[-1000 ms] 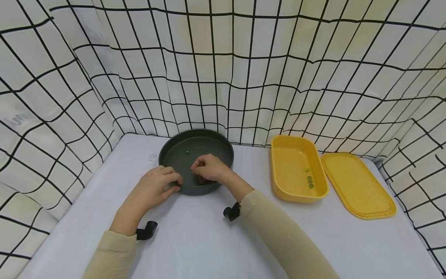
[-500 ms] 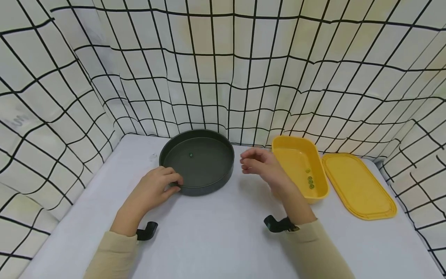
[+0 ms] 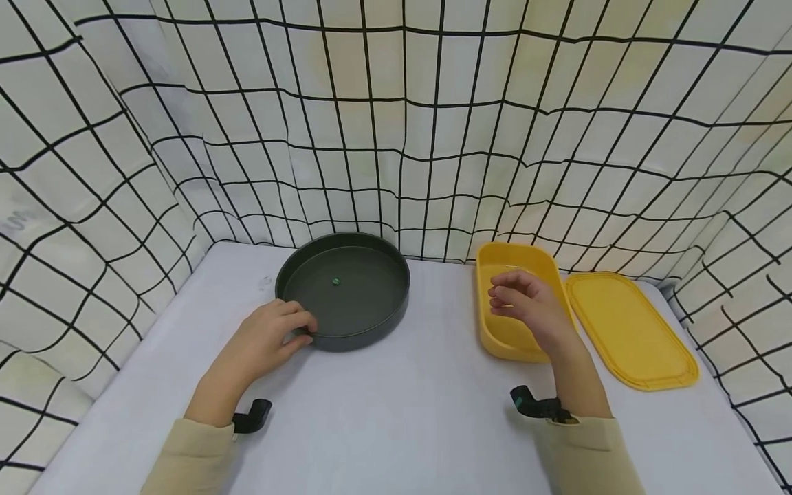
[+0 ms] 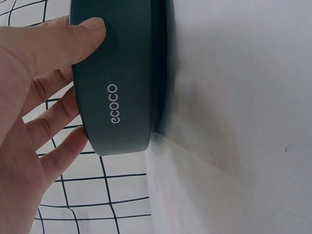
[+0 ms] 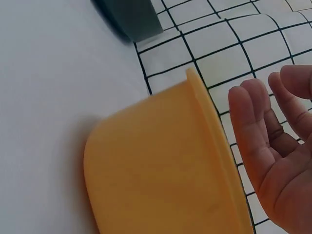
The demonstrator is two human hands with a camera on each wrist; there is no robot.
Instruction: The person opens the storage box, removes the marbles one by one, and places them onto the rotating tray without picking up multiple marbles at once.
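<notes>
My left hand (image 3: 272, 337) grips the near-left rim of a round dark green tray (image 3: 377, 323). In the left wrist view the thumb (image 4: 90, 34) presses the tray's outer wall (image 4: 117, 136), which is lettered "ecoco", and the other fingers reach behind that wall. A small green bead-like piece (image 3: 336, 281) lies on the tray floor. Above the yellow box (image 3: 487, 323) hovers my right hand (image 3: 532, 306), apart from its rim. Its thumb and index tips are close together in the right wrist view; whether a small piece is between them is hidden. The hand covers part of the box's inside.
A flat yellow lid (image 3: 631, 330) lies right of the box. The white tabletop (image 3: 396, 419) reaches toward me. Black netting (image 3: 402, 151) over pale walls rises behind and at both sides. A small black camera (image 3: 252, 416) is on each wrist.
My right hand has left the dark tray and moved right, over the yellow box. The green piece in the tray has shifted slightly nearer. My left hand stays at the tray rim.
</notes>
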